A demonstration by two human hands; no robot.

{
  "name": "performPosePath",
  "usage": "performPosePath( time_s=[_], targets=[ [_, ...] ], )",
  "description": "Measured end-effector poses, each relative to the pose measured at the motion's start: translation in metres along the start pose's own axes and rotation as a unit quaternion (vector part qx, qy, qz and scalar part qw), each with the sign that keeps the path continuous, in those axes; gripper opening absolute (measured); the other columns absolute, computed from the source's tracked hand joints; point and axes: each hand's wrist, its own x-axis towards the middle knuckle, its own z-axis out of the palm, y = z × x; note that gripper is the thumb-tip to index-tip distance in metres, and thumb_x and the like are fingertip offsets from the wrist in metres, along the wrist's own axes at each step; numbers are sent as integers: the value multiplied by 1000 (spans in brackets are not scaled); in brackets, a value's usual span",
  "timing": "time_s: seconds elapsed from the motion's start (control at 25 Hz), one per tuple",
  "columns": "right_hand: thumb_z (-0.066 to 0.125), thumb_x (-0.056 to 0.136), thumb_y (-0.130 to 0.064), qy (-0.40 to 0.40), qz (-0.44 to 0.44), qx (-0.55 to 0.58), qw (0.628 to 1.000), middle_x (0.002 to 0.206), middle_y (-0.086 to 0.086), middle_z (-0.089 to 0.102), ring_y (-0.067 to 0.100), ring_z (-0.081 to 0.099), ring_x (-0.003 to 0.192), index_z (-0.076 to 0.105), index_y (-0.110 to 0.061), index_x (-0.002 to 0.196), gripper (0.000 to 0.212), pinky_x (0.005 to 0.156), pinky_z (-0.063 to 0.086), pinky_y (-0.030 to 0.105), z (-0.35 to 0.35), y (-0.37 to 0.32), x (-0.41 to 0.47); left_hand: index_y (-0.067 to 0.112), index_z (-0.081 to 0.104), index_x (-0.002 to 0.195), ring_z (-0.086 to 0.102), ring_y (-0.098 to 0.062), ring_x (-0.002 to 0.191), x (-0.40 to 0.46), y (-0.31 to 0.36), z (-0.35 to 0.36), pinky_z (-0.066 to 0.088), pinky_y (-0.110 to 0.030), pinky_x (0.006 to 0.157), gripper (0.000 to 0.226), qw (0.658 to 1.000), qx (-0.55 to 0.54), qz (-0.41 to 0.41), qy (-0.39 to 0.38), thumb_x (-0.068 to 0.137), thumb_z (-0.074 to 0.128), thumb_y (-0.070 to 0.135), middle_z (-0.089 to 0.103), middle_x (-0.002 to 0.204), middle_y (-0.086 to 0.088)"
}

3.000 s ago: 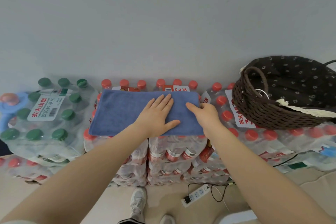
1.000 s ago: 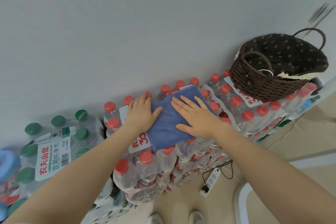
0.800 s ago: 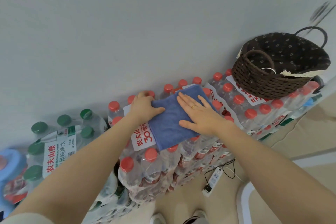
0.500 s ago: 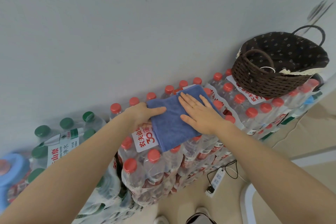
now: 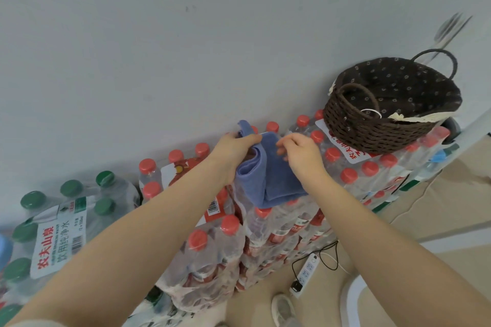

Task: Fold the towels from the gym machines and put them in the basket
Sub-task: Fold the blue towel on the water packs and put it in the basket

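Note:
A folded blue towel (image 5: pixel 276 180) lies on top of shrink-wrapped packs of red-capped water bottles (image 5: pixel 353 175). My left hand (image 5: pixel 233 148) grips the towel's left edge and lifts it, so that a fold curls up off the packs. My right hand (image 5: pixel 300 151) is over the towel's far right part with curled fingers pinching its upper edge. The dark brown woven basket (image 5: pixel 372 133), with a dotted lining and two loop handles, stands on the packs to the right, apart from both hands. Its inside looks empty.
A grey wall rises right behind the packs. Green-capped bottle packs (image 5: pixel 61 218) sit lower at the left. On the floor below lie a white power strip (image 5: pixel 305 273) with a black cable, and my shoe (image 5: pixel 283 309).
The towel went from a long strip to a smaller fold. Both hands, flat on it half a second ago, now grasp it, and the left lifts its left edge.

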Motion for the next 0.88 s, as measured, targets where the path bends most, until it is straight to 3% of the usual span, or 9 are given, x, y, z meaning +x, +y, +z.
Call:
performPosePath(
  time_s=[0.08, 0.16, 0.24, 0.36, 0.44, 0.6, 0.68, 0.72, 0.88],
  targets=[
    [32, 99, -36, -62, 116, 32, 991, 67, -4, 64, 20, 55, 76, 60, -13, 80, 41, 81, 47, 36, -3, -1, -2, 9, 55, 72, 57, -15, 56, 5, 0, 18, 49, -25, 62, 19, 1000, 9, -10, -1, 88, 57, 18, 56, 66, -8],
    [35, 91, -56, -90, 171, 94, 977, 98, -5, 61, 20, 55, 101, 58, -17, 108, 48, 96, 44, 35, -7, -1, -2, 7, 55, 74, 54, -19, 61, 9, -1, 28, 48, -28, 64, 22, 999, -7, -48, -8, 92, 49, 19, 55, 67, -8],
    [46, 71, -75, -119, 152, 69, 979, 113, -5, 61, 19, 56, 108, 55, -22, 115, 69, 99, 44, 39, -11, 4, 0, 5, 54, 76, 53, -21, 64, 14, -6, 31, 47, -29, 65, 21, 998, 23, -48, -22, 93, 42, 9, 55, 71, -11],
    [56, 83, -42, -191, 96, -41, 976, 86, -2, 57, 14, 54, 82, 47, -18, 104, 34, 75, 45, 30, -15, 9, -2, 10, 53, 89, 55, -19, 77, 11, -11, 30, 48, -35, 81, 12, 989, 138, 16, -39, 89, 47, 0, 57, 80, -7],
    [53, 86, -23, -170, 92, -43, 980, 85, -2, 52, 13, 51, 78, 43, -19, 106, 23, 75, 43, 33, -19, 12, -2, 10, 52, 97, 55, -15, 84, 6, -15, 25, 46, -29, 87, 12, 970, 224, 85, -49, 88, 52, 3, 57, 87, -3],
    [48, 88, -16, -139, 116, 15, 983, 83, 1, 50, 15, 48, 72, 40, -27, 105, 22, 66, 41, 30, -28, 22, -3, 9, 56, 117, 39, -14, 123, 5, -28, 8, 28, -18, 101, 39, 830, 472, 267, -134, 86, 58, 32, 45, 129, -3],
    [47, 91, -26, -124, 109, 47, 985, 81, -1, 49, 15, 48, 73, 43, -25, 95, 6, 71, 42, 34, -26, 21, -6, 12, 49, 128, 27, -19, 136, 8, -33, 4, 23, -29, 113, 67, 795, 517, 272, -163, 75, 50, 54, 31, 145, -5],
    [50, 91, -34, -118, 84, 38, 989, 81, -3, 49, 13, 49, 73, 42, -22, 96, 15, 72, 43, 33, -24, 20, -7, 13, 44, 132, 23, -20, 138, 9, -34, 4, 21, -34, 115, 82, 786, 529, 277, -164, 68, 49, 65, 28, 148, -5],
    [53, 88, -15, -102, -65, -181, 976, 75, 2, 47, 10, 43, 56, 33, -15, 114, 33, 48, 32, 21, -18, 21, -20, 20, 18, 146, -4, -24, 145, 9, -39, 11, -4, -47, 116, 118, 710, 630, 289, -123, 49, 44, 82, 12, 156, 4]
  ],
)
